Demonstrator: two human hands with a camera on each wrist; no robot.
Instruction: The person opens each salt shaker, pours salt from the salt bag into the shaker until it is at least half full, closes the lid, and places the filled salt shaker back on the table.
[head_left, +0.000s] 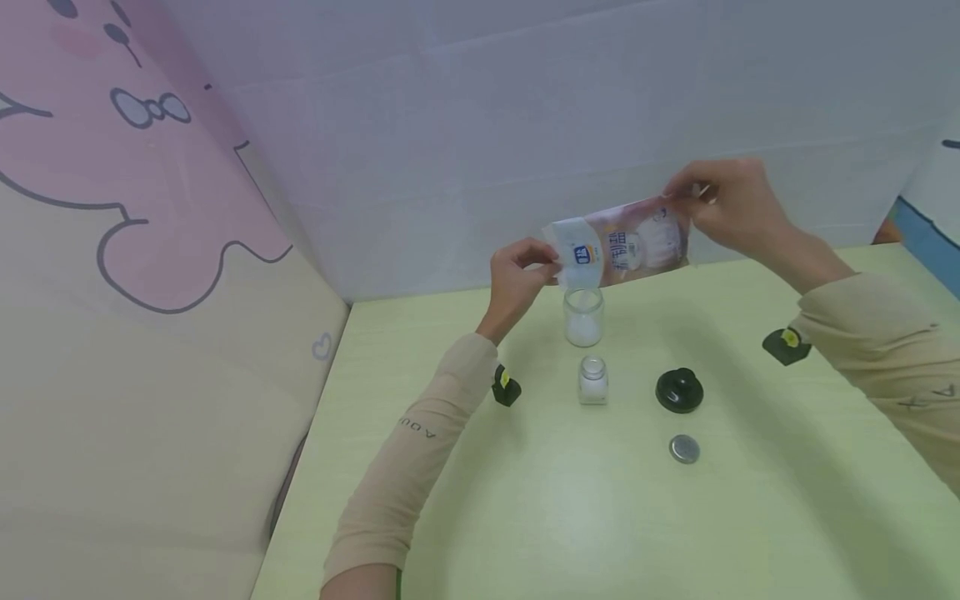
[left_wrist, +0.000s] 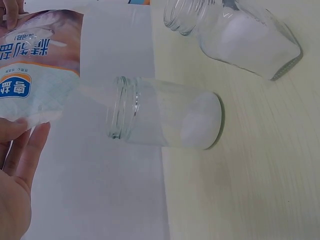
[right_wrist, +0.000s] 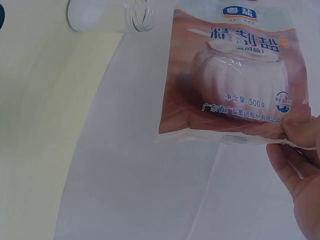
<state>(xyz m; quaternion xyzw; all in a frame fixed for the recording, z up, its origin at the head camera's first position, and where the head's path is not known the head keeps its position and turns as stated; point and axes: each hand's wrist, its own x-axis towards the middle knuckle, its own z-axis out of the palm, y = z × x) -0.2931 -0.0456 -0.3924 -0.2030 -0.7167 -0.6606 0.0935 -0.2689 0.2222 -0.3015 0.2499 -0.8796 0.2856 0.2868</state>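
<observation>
A printed plastic bag of salt (head_left: 626, 243) is stretched between both hands, tilted above the table. My left hand (head_left: 519, 279) pinches its pale blue end, and my right hand (head_left: 738, 204) pinches the brownish-pink end at an upper corner. Under the pale end stands a large open glass jar (head_left: 583, 321) with white grains at the bottom. Nearer to me is a smaller open glass jar (head_left: 592, 383), partly filled with white. In the right wrist view the thumb and fingers (right_wrist: 300, 132) grip the bag's edge. The left wrist view shows the left fingers (left_wrist: 32, 155) on the pale end.
A black knobbed lid (head_left: 679, 390) lies right of the small jar, with a round silver cap (head_left: 684, 448) in front of it. All stand on a pale yellow-green table (head_left: 570, 517). A white sheet (head_left: 465, 167) hangs behind, and a cartoon-printed cloth (head_left: 150, 333) borders the left.
</observation>
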